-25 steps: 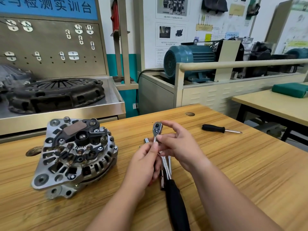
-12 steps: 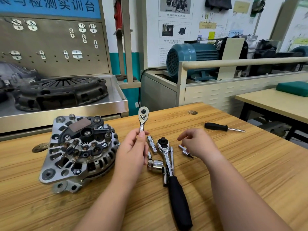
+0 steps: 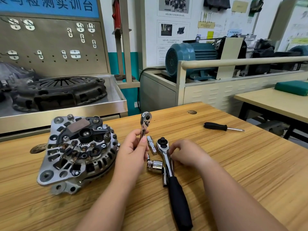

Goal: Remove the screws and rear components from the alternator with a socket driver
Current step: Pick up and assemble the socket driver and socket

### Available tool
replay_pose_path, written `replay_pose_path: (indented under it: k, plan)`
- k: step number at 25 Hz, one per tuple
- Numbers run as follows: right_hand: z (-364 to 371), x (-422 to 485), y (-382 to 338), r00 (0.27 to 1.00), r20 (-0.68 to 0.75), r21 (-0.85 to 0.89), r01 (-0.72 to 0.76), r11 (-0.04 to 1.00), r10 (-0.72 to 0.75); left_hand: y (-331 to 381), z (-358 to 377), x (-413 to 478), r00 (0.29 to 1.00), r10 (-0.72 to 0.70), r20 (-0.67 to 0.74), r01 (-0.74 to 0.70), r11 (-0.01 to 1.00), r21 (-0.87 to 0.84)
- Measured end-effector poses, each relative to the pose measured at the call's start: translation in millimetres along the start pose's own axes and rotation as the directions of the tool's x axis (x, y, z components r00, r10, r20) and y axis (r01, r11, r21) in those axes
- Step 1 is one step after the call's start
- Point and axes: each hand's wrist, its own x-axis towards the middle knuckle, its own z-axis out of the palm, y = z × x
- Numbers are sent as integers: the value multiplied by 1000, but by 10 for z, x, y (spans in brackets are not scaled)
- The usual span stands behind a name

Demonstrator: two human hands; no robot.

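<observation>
The alternator lies on the wooden table at the left, its rear side with black components and screws facing up. My left hand grips a small chrome ratchet upright, its head above my fingers. My right hand rests low on the table beside a large ratchet with a black handle; its fingers are curled over something small that I cannot make out. Loose sockets and an extension piece lie between my hands.
A black-handled screwdriver lies on the table at the far right. Behind the table stand a metal bench with a clutch plate, a blue electric motor and a second table at the right.
My right hand let go of the small ratchet and dropped to the table by the large ratchet. My left hand lifted the small ratchet a little and keeps it upright.
</observation>
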Motion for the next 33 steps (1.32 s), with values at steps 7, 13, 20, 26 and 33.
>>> replay_pose_path:
  k: [7,13,20,26,33]
  plan:
    - [99,37,-54,1000,-13,-155,-25,988,23,-6,55,-1,966,-256,27,256,951,-172]
    - [99,55,-54,994,-65,-143,-96,985,87,28,62,14,904,-388,179,422,876,-233]
    - [-18,6,-18,983,-141,74,-105,992,115,87,105,-34,921,-352,166,380,906,-186]
    - [-253,-122,-42,975,-221,886,201,418,0,78,106,-52,973,-225,57,222,974,55]
    - [-180,-207,-169,922,-335,871,381,311,-192,86,64,-2,928,-344,146,365,919,-151]
